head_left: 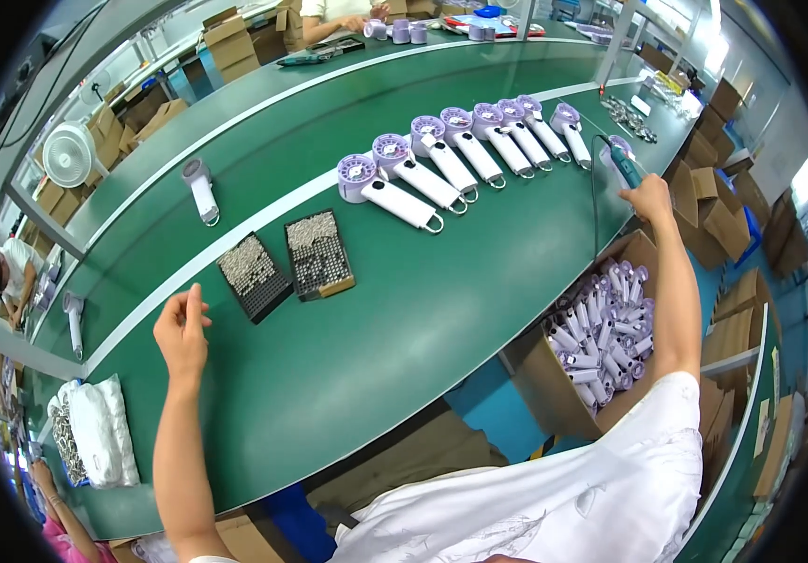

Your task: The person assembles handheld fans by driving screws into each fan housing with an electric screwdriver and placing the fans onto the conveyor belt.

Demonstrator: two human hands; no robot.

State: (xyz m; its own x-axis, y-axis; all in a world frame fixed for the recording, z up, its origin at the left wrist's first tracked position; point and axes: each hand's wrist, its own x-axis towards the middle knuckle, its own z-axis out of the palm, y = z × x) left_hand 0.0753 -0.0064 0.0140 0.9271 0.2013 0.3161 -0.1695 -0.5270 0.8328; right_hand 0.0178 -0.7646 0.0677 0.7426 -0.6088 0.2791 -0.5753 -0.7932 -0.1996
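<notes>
My right hand (pixel 649 197) grips a green electric screwdriver (pixel 623 166) at the table's right edge. The tool lies across a purple-headed handheld fan (pixel 616 148); whether its tip touches the fan is unclear. Over the left part of the table, my left hand (pixel 181 338) is raised with half-curled fingers and its thumb apart; nothing shows in it. Beyond that hand are a dark tray (pixel 277 298) and a second tray (pixel 338 283), both filled with small metal pieces. Several white-handled handheld fans (pixel 402 203) with purple heads lie in a slanting row.
A carton (pixel 540 375) of many fans stands below the right table edge. Single fans (pixel 202 192) lie at the far left. A white plastic bag (pixel 104 432) sits at the near left corner. A black cord (pixel 596 220) hangs by the screwdriver. Other people work across and left.
</notes>
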